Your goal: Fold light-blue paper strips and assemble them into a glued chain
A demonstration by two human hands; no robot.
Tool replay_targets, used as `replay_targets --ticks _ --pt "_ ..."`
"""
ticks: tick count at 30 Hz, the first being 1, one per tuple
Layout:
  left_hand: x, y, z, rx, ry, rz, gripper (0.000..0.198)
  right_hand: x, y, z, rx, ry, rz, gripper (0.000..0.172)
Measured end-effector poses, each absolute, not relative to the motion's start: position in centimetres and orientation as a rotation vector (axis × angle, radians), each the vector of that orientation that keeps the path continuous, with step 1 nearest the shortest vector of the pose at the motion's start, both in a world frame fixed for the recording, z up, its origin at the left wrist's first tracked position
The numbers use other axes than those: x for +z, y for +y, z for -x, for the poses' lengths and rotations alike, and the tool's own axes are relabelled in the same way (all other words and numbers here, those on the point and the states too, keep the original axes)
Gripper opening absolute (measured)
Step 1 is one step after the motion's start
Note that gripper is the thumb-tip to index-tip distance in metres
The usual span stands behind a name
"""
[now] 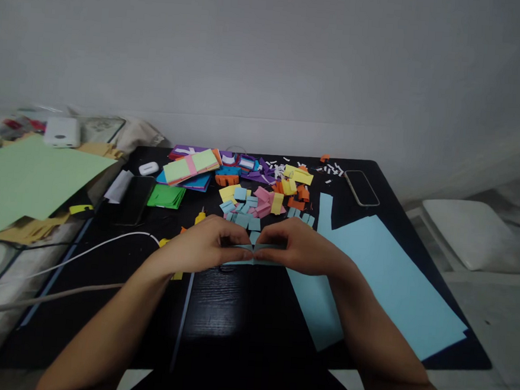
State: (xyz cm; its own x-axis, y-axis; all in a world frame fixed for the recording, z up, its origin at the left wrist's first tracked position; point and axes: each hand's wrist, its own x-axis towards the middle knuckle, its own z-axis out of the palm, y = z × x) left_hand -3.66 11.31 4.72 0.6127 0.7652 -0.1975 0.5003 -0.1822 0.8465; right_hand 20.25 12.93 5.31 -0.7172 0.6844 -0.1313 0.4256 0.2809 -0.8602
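Note:
My left hand (207,245) and my right hand (298,248) meet at the middle of a black table (229,311). Both pinch a narrow light blue paper strip (253,253) between fingers and thumbs, holding it just above the tabletop. Just beyond the fingers lies a pile of small folded paper pieces (259,204) in blue, pink, yellow and orange. A large light blue paper sheet (383,281) with a cut-out edge lies under and to the right of my right wrist.
A phone (361,187) lies at the far right, another dark phone (132,201) and a white earbud case (148,167) at the left. Stacked coloured paper (191,166), green sheets (166,196), a white cable (82,254), a big green sheet (25,178).

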Motion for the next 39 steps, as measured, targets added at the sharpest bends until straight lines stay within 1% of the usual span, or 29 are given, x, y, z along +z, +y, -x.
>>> replay_targets --ticks 11,18,27,29,32,34,37,39 --pt "5.3 11.1 3.6 0.37 1.102 -1.853 0.028 5.5 12.8 -20.3 1.312 -2.276 1.061 0.009" --pt "5.2 11.2 3.8 0.347 1.094 -1.95 0.03 5.0 13.1 -20.5 1.352 -2.354 1.054 0.016" --pt "5.2 11.7 4.4 0.371 1.195 -2.03 0.029 5.3 13.4 -21.0 1.347 -2.307 1.148 0.01" --pt "5.2 11.8 4.6 0.386 1.247 -2.064 0.029 5.1 13.7 -21.2 1.271 -2.275 1.214 0.012" --pt "5.3 12.0 4.8 0.404 1.284 -2.094 0.028 4.5 14.4 -21.6 1.02 -2.198 1.34 0.016" --pt "5.3 12.0 4.9 0.427 1.308 -2.094 0.028 3.9 15.0 -21.8 0.894 -2.137 1.39 0.014" --pt "5.3 12.1 5.1 0.45 1.34 -2.08 0.028 3.1 15.6 -22.0 0.847 -2.066 1.417 0.014" --pt "5.2 12.1 5.1 0.458 1.339 -2.073 0.024 2.8 15.9 -22.0 0.833 -2.041 1.416 0.014"
